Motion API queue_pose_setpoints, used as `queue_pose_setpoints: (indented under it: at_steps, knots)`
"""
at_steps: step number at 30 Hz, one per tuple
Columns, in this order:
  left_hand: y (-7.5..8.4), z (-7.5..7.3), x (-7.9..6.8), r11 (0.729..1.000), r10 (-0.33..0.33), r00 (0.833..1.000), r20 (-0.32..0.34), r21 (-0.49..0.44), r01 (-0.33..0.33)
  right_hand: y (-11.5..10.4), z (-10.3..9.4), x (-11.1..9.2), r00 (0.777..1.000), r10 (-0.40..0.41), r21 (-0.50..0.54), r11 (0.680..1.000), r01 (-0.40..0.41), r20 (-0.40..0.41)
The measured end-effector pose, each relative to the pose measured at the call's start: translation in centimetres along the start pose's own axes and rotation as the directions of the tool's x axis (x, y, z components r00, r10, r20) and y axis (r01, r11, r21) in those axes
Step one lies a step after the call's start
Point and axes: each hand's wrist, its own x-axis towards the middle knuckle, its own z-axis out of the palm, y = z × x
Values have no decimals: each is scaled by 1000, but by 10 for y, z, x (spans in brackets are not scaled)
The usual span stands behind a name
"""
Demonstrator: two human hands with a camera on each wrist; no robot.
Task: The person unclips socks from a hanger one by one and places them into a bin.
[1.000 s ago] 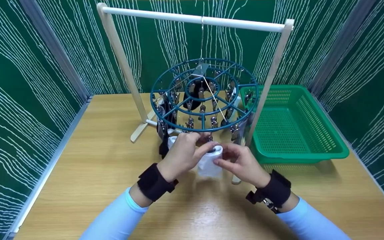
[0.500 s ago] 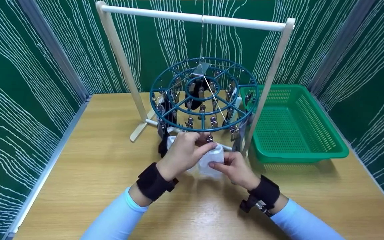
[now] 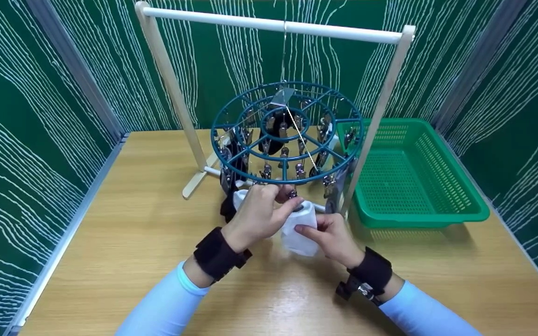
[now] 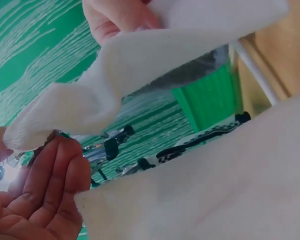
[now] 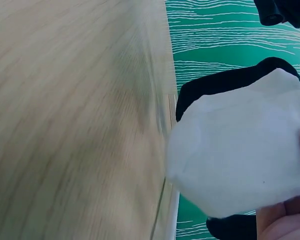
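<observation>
A white sock (image 3: pixel 299 235) hangs at the front of a round clip hanger (image 3: pixel 285 182), directly under a metal clip (image 3: pixel 293 193). My left hand (image 3: pixel 257 214) pinches this clip, its thumb at the sock's cuff. Lower down, my right hand (image 3: pixel 336 239) grips the sock's side between thumb and fingers. In the left wrist view, the sock (image 4: pixel 160 55) stretches from the left fingers (image 4: pixel 55 180) toward the right hand (image 4: pixel 122 17). The right wrist view has the sock (image 5: pixel 235 145) spread broad before the right hand (image 5: pixel 285 222).
Another white sock (image 3: pixel 239 198) and dark socks (image 3: pixel 229 205) hang on the hanger's left. A black sock (image 3: pixel 271 144) hangs further back. A wooden stand (image 3: pixel 168 79) carries the hanger from its white rod (image 3: pixel 231 21). To the right sits a green basket (image 3: pixel 423 218).
My right hand has moved down from the sock's cuff to its side. The sock's lower end has shifted slightly right. The left hand has stayed at the clip.
</observation>
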Motion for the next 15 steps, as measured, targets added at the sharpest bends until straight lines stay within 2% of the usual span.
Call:
queue_pose_setpoints:
  at_steps: [6, 15]
  knots:
    - [1, -1, -1, 1000, 27, 998, -59, -7, -28, 0, 0, -3, 999, -2, -2, 1000, 3, 39]
    - [0, -1, -2, 1000, 25, 997, -71, -5, -26, 3, -7, -12, 996, -66, 14, 998, 65, 54]
